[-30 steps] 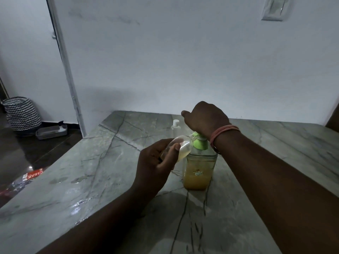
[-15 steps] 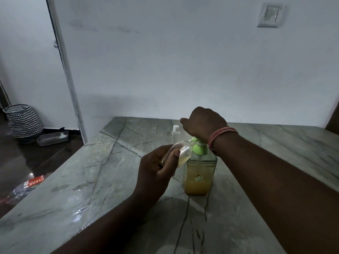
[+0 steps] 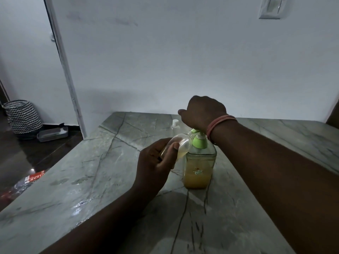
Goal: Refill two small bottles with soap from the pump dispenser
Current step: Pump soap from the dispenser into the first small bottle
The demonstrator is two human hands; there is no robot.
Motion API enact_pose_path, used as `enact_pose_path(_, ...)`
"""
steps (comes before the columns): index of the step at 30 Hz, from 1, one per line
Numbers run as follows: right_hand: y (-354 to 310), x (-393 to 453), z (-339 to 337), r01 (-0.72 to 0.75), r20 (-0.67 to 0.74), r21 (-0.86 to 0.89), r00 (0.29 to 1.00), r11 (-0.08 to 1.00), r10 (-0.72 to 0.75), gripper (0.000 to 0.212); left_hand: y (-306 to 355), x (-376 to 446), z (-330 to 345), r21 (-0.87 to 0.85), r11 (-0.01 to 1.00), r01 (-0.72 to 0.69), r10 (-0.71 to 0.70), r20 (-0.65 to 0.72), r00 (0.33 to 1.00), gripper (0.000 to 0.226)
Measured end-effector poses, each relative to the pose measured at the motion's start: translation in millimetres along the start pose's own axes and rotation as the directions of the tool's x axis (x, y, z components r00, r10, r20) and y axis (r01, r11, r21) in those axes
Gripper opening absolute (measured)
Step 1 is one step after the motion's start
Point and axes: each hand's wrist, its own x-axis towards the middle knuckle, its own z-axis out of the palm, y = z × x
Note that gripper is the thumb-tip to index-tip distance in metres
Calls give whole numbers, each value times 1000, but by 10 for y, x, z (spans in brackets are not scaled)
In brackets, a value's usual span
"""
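**Filling a small bottle at the pump spout**

A person stands at a grey marble worktop (image 3: 77, 180). The pump dispenser (image 3: 200, 162), clear with amber soap and a green pump top, stands upright near the middle of the worktop. The left hand (image 3: 156, 167) grips a small clear bottle (image 3: 178, 146), fingers and thumb curled round its body. The bottle lies tilted, its long axis running from the left hand up and right, its mouth meeting the green spout. A little pale yellow soap sits inside it. The right hand (image 3: 203, 111) hovers directly over the pump head, fingers curled loosely; whether it touches the pump cannot be told. It is the nearer hand for the next press. A second small bottle (image 3: 175, 124) with a white cap stands toward the worktop's far edge, just behind the dispenser.

Compared with half a second earlier, the right hand sits higher above the pump; the held bottle stays at the spout.
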Motion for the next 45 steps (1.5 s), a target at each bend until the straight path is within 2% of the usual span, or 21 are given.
enact_pose_path(5,44,-27,122,-110,47,152,994,982,103,42,-8,12,1,0,1000,-7,7,-5,1000,20)
enact_pose_path(9,61,-16,73,-89,83,128,993,988,79,38,-2,7,3,-6,1000,-3,3,1,1000,24)
enact_pose_path(13,17,16,33,-12,18,43,1000,999,11,38,-21,0,-3,-16,1000,-9,9,-3,1000,30)
enact_pose_path(18,107,-2,156,-107,57,224,994,969,96,43,-42,16,3,3,1000,-14,14,13,1000,27)
enact_pose_path(23,78,10,97,-101,103,141,991,985,87,39,-26,18,-5,-3,1000,-3,4,10,1000,24)
enact_pose_path(27,26,29,41,-32,24,2,999,999,32,38,-22,7,-10,-3,1000,-20,20,8,1000,24)
enact_pose_path(31,41,-14,94,-85,45,90,996,992,81,37,-66,22,-10,7,1000,-14,14,13,1000,26)
enact_pose_path(36,58,-30,62,-93,90,100,992,991,84,38,-47,14,-9,31,999,-18,17,19,1000,22)
enact_pose_path(40,19,26,16,-18,9,23,1000,1000,17,36,-46,9,0,10,1000,-18,18,2,1000,33)
enact_pose_path(45,71,-11,111,-82,14,148,997,986,81,36,-70,18,4,11,1000,-5,5,7,1000,32)
